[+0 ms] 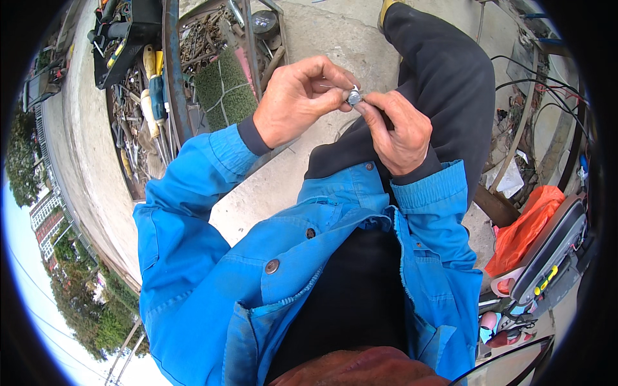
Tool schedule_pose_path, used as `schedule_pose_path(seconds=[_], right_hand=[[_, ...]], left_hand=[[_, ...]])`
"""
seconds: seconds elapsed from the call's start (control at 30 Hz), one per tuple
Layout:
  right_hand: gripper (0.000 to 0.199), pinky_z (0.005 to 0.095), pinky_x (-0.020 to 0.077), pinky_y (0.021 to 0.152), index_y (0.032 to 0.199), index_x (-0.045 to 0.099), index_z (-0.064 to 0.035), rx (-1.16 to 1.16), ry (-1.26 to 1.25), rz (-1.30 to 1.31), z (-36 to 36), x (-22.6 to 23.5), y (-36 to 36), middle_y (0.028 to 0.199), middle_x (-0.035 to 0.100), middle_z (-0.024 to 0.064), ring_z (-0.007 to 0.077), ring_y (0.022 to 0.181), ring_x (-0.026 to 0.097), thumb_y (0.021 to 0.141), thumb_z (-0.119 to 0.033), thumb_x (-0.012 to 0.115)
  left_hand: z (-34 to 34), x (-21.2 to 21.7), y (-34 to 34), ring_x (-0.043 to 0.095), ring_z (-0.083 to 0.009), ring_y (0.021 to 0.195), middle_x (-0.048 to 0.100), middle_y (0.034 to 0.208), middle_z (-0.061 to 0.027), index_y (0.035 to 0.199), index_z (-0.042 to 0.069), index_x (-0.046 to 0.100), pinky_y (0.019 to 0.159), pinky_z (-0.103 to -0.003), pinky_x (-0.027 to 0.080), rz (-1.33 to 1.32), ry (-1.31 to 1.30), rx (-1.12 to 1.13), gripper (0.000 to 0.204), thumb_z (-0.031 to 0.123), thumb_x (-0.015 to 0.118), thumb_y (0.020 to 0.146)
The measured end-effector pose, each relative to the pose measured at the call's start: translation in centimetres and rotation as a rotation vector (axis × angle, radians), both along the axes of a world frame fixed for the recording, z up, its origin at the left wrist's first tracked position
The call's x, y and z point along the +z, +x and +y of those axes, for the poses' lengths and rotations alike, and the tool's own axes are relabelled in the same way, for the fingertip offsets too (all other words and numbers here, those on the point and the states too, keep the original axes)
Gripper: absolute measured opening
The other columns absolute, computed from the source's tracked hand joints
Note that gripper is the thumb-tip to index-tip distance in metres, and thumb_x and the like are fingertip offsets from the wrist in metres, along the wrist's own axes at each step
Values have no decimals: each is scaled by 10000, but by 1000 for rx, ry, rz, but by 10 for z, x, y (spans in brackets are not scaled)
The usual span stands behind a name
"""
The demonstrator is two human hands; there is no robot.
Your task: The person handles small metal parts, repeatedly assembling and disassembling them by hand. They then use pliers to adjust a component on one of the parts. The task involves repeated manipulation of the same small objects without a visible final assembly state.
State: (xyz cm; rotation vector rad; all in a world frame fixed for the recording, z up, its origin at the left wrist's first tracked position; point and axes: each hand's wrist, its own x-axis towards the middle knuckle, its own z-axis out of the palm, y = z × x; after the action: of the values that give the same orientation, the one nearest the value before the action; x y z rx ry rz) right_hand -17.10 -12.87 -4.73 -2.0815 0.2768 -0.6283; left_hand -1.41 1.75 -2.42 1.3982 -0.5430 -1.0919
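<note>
Small shiny metal part (353, 98) is up in the air on the far side of the lap, just left of the dark trouser leg (454, 83). Left hand (290, 100) pinches it, thumb against curled fingers; right hand (402, 132) grips its right side between thumb and index. Too small and half covered to tell exactly what it is. Likely light, rigid, maybe slick on the bright face. Don't expect it to be fragile, but easy to drop: best held by the edges, fingertips only. Green mat (219, 90) lies farther left.

Two grips (290, 100) (400, 132) — one small metal piece (353, 98) — one orange bag (524, 226)
</note>
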Motion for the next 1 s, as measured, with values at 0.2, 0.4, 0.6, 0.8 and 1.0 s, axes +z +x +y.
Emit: schedule_pose_path(seconds=[0.2,0.4,0.6,0.8,1.0], right_hand=[[74,298,453,559,982,719,7,-11,90,12,0,2,-2,751,629,86,161,623,583,927,-4,766],[90,280,478,576,1001,714,6,-34,117,1,-1,0,-3,768,648,82,148,646,611,929,0,767],[109,276,477,571,1004,706,9,-27,65,-33,-2,-2,-1,774,649,81,144,650,614,917,22,771],[136,292,435,538,1011,712,7,-19,16,-60,-5,-2,-1,742,612,80,154,612,569,895,38,776],[137,297,418,525,1010,721,0,-8,-3,-48,-6,-2,-2,727,595,74,154,597,549,891,38,778]], left_hand=[[0,-1,1,730,-207,1058,703,1222,-175,1062,-21,656,912,-337,644,-5,-26,-14,107,-50,687,963],[0,1,-1,735,-212,1051,711,1229,-192,1105,-29,678,916,-351,643,-5,-40,-7,149,-25,711,959],[-1,2,0,739,-220,1047,731,1184,-184,1123,-27,687,918,-361,641,21,-23,-1,168,22,723,966],[0,4,3,743,-232,1050,736,1163,-180,1145,-25,684,922,-367,640,52,5,-24,197,38,731,964],[1,1,5,750,-228,1033,742,1150,-177,1132,0,683,920,-367,641,67,-22,-30,176,30,726,964]])
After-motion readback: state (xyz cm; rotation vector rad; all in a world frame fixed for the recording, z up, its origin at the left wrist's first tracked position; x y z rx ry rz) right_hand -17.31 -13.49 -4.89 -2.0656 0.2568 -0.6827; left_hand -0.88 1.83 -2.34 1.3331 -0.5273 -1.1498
